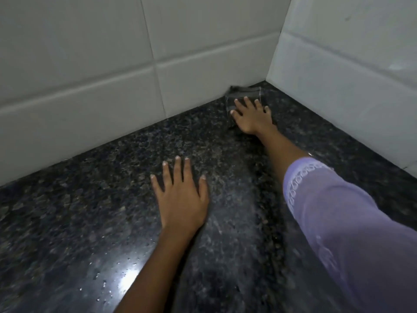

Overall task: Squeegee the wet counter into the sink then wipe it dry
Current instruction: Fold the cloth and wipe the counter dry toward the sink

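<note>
A dark speckled granite counter (90, 211) fills the lower part of the head view, with small water drops and a bright glare near its front. My right hand (251, 117) lies flat with fingers spread on a dark grey cloth (242, 93), which is pushed into the far corner where the two tiled walls meet. My left hand (180, 195) rests palm down on the bare counter, fingers apart, holding nothing. No squeegee or sink is in view.
White tiled walls (90, 64) rise along the back and the right side (349, 64) of the counter and close it off at the corner. My right arm, in a lilac sleeve (338, 222), reaches across the counter.
</note>
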